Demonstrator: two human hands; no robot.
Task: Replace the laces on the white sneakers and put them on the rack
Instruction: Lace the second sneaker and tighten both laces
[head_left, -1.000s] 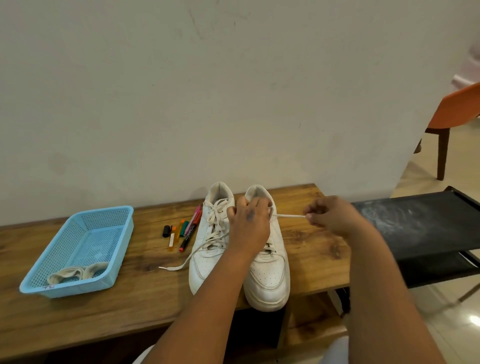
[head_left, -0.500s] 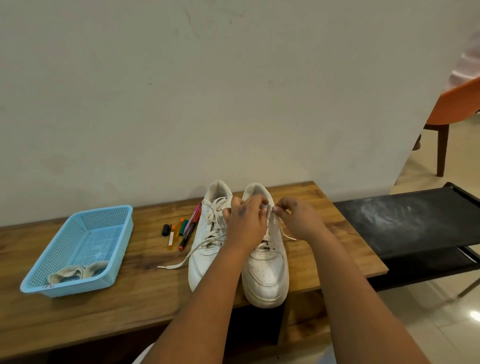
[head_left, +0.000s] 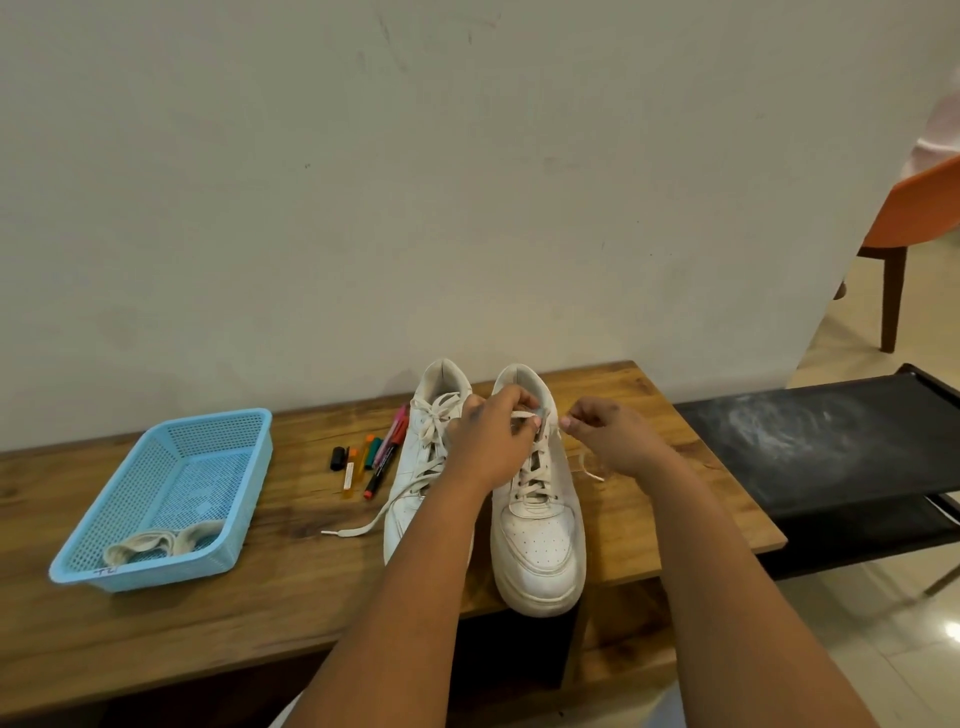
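Two white sneakers (head_left: 537, 525) stand near the table's (head_left: 156, 623) front edge. The left hand (head_left: 491, 441) and right hand (head_left: 610, 436) both pinch the right shoe's lace (head_left: 524, 417).

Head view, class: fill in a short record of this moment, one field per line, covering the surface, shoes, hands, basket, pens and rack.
surface: wooden bench
shoes: two white sneakers side by side, toes toward the person
left hand: left hand holds a lace at the top of the right-side sneaker
right hand: right hand pinches a lace end beside that sneaker
basket: blue basket at left, rolled laces inside
pens: markers left of the sneakers
rack: black rack at right, no shoes on it
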